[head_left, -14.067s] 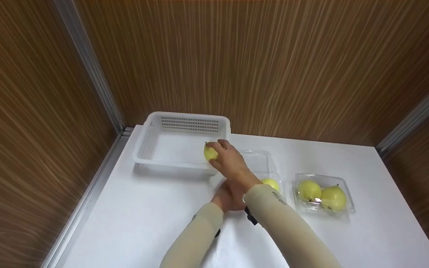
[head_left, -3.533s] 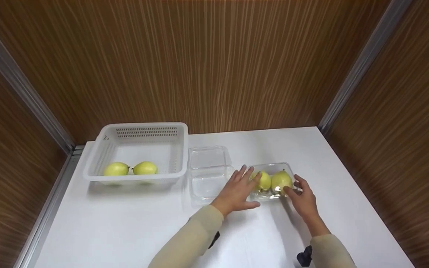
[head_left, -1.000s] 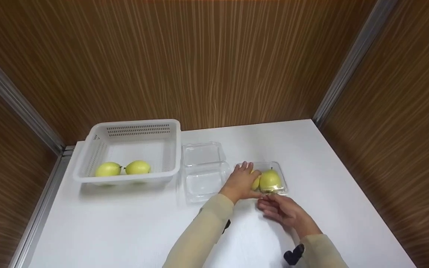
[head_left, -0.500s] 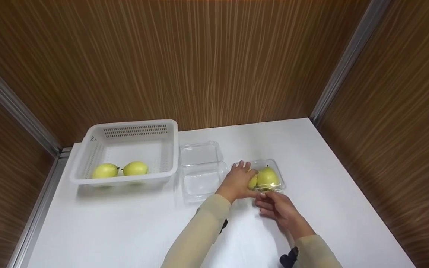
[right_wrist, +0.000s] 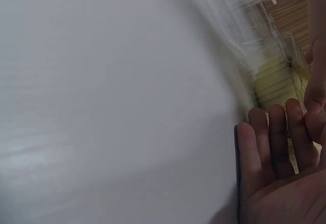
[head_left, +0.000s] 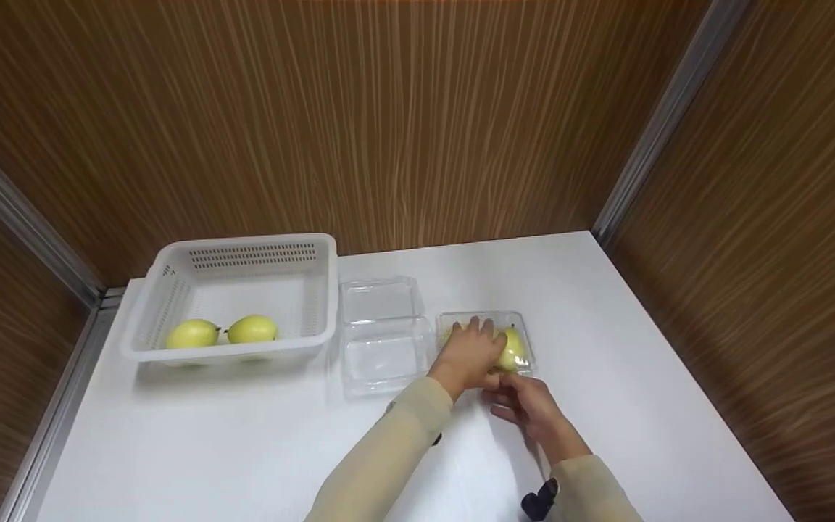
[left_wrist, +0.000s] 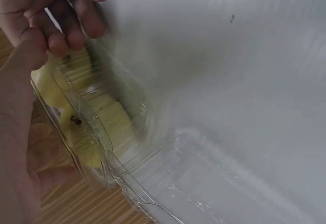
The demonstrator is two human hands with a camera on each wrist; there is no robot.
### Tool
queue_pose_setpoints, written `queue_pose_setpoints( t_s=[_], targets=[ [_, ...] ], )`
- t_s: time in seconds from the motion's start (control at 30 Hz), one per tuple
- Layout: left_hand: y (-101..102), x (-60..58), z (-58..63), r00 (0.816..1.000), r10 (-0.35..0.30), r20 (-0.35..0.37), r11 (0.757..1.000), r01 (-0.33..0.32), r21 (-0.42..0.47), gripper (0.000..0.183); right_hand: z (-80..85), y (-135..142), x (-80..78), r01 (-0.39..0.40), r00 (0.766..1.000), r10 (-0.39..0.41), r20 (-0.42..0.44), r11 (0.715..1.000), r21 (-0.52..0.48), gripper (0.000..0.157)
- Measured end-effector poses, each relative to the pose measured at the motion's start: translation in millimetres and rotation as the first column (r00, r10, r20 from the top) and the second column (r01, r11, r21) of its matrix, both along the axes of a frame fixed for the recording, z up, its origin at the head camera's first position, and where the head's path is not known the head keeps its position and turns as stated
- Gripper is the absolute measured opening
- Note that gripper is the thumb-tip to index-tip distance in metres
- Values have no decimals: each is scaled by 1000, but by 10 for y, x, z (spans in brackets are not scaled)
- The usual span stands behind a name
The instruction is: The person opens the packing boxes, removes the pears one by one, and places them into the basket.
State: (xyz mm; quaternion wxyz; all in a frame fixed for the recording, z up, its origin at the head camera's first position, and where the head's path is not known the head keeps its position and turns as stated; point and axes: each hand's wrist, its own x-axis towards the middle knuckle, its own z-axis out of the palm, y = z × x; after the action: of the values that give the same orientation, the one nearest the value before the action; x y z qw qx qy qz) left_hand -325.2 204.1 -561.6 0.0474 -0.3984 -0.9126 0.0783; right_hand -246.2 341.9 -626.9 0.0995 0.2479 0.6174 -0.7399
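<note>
My left hand (head_left: 470,355) rests on the lid of a clear plastic clamshell box (head_left: 525,326), fingers spread over it and thumb at its front edge. Two yellow-green pears are inside; the right pear (head_left: 512,351) shows partly, the other is mostly under the hand. At the front rim my right hand (head_left: 532,412) pinches the edge between thumb and index finger, close to the left thumb. Its other fingers (right_wrist: 277,137) stretch out below the rim. Through the plastic in the left wrist view, a pear (left_wrist: 109,117) is visible.
Left of the box lies an opened clamshell (head_left: 385,357) with nothing in it, lid folded back. A white basket (head_left: 233,354) with two pears, a left pear (head_left: 193,333) and a right pear (head_left: 252,329), stands farther left. Wood-grain panels (head_left: 403,123) enclose the white table (head_left: 243,449).
Earlier a hand carried a pear over the basket; two pears now lie there. Lately both hands came together at the filled box's front. It shifted slightly left, and the left hand covers more lid.
</note>
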Motion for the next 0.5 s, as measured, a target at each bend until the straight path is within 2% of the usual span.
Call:
queue_pose_setpoints(
  t_s=[0.07, 0.17, 0.5],
  targets=[
    [9, 19, -30, 998, -45, -48, 998, 42, -56, 75, 4, -18, 3, 20, 1000, -20, 4, 1000, -8, 22],
    [24, 33, -77, 993, -62, -100, 993, 52, -102, 72, 22, -39, 8, 37, 999, -37, 8, 999, -8, 24],
    [-2, 39, -116, 984, -75, -159, 996, 65, -69, 74, 27, -74, -2, 75, 997, -76, 7, 997, 7, 22]
  ],
)
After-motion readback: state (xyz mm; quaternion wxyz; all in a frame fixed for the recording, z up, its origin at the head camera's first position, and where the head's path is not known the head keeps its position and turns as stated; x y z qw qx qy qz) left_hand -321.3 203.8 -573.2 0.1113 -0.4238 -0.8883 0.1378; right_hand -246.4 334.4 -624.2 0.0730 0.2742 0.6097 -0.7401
